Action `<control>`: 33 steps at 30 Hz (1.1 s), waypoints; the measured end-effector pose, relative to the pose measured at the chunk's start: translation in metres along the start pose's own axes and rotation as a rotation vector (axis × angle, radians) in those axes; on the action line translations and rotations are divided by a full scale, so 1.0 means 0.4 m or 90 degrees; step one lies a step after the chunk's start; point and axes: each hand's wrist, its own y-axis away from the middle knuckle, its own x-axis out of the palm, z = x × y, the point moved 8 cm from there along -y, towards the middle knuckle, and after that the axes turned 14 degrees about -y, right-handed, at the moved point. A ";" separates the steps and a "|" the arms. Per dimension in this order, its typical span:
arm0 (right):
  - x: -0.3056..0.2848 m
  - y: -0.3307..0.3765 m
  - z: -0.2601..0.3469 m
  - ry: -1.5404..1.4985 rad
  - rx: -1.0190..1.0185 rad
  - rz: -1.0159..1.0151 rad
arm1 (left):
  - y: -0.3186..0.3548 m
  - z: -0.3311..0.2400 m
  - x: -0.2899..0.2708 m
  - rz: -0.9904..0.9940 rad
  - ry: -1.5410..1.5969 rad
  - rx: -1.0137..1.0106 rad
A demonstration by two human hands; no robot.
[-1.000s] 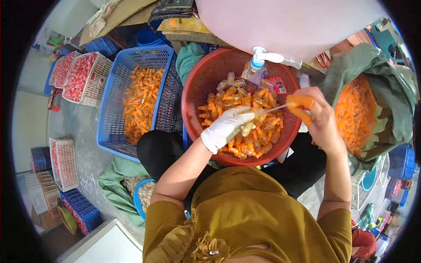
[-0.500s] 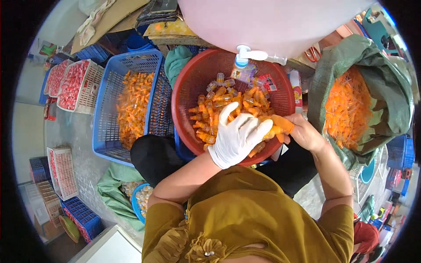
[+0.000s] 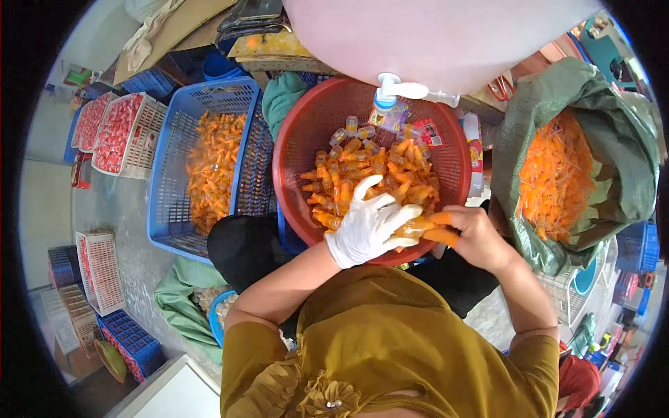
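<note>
1. Left hand (image 3: 368, 226) in a white glove, at the near rim of the red round basket (image 3: 306, 132), fingers (image 3: 380, 203) spread apart on top, thumb side pinching a small orange-capped bottle (image 3: 411, 228).
2. Right hand (image 3: 477, 237) bare, just beside the left, touching it at the bottle; its fingers are closed on an orange cap piece (image 3: 442, 237) at the bottle's end.
3. Bottle sits between both hands, over the basket's near edge, lying roughly sideways.
4. Red basket holds a heap of small bottles with orange caps (image 3: 362, 171); a few clear, uncapped ones at the far side.
5. White pump dispenser (image 3: 390, 90) stands at the basket's far rim, under a big pale pink sack (image 3: 446, 35).
6. Blue crate (image 3: 164, 167) left of the basket, part-filled with orange pieces (image 3: 209, 164).
7. Green sack (image 3: 613, 153) at right, open, full of orange caps (image 3: 554, 174).
8. White trays of red items (image 3: 118, 129) on the floor far left.
9. Person wears a mustard top (image 3: 390, 348).
</note>
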 end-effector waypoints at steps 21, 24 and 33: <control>-0.690 0.235 -0.339 0.662 0.090 -0.506 | 0.008 0.527 0.378 -0.002 0.625 -0.551; -0.631 0.220 -0.199 0.501 0.071 -0.566 | 0.050 0.452 0.251 -0.085 0.730 -0.520; -0.397 0.095 0.150 -0.040 -0.145 -0.488 | -0.014 0.320 0.126 -0.131 0.692 -0.498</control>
